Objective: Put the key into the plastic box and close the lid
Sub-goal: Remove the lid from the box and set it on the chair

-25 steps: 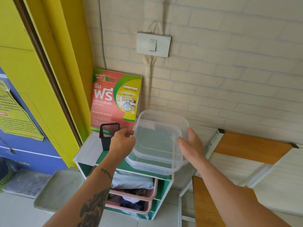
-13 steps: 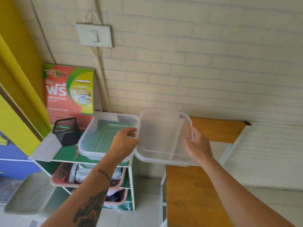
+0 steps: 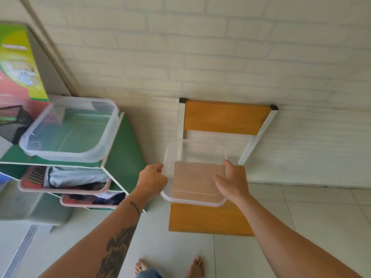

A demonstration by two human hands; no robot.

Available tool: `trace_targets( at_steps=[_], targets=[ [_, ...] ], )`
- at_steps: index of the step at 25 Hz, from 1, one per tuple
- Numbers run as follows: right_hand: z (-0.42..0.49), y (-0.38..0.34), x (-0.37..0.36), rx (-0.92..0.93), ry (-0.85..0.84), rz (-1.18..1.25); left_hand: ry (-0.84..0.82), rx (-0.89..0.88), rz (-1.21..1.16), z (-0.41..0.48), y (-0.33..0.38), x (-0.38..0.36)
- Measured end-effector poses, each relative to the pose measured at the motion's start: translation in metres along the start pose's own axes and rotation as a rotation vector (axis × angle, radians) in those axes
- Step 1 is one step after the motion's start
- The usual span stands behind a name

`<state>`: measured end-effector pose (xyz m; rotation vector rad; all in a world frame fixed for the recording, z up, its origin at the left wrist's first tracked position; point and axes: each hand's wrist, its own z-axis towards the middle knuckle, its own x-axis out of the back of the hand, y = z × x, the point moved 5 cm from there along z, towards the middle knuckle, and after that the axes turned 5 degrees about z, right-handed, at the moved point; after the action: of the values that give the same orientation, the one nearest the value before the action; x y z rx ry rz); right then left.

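Note:
The clear plastic box stands open and lidless on top of the green shelf unit at the left. Its clear lid is over the wooden seat of the chair. My left hand grips the lid's left edge and my right hand holds its right edge. I cannot see the key in this frame.
A black mesh holder and a red-green poster stand left of the box. Pink baskets with cloth fill the shelves below. The chair back leans against the white brick wall. My bare feet show on the tiled floor.
Both hands lifted the lid off the box and carried it right and down, over the chair seat. The view swung right; the box stayed on the shelf.

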<state>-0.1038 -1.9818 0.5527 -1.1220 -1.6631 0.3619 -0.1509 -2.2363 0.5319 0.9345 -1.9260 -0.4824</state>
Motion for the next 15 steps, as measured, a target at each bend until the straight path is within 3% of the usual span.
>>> trace_targets(
  at_steps=[15],
  targets=[
    [0.123, 0.173, -0.091, -0.242, -0.076, -0.091, -0.209, 0.209, 0.088, 0.13, -0.103, -0.181]
  ],
)
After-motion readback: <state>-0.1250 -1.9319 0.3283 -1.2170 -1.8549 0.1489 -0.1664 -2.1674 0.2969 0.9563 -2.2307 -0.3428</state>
